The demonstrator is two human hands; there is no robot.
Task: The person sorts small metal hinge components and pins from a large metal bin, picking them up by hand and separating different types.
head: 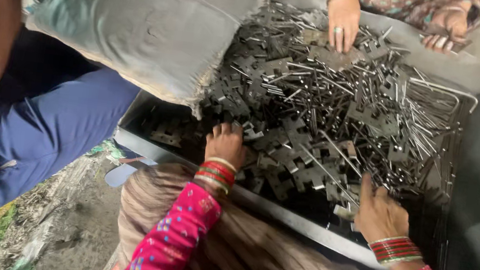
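Observation:
A large grey metal tray (476, 200) holds a heap of dark flat metal brackets (288, 141) and thin metal rods (402, 106). My left hand (225, 145), in a pink sleeve with red bangles, lies palm down on the brackets at the tray's near edge with its fingers spread. To the right, my right hand (379, 216) reaches into the rods and brackets. Its fingertips are buried in the pile. A grey sack (144, 19) is tipped over the tray's left end, its mouth on the heap.
A person in blue clothes (40, 122) stands at the left by the sack. Across the tray, another person's two hands (342, 19) touch the far side of the pile. A brown striped cloth (249, 258) lies below my arms. Dirty ground (57, 228) is at lower left.

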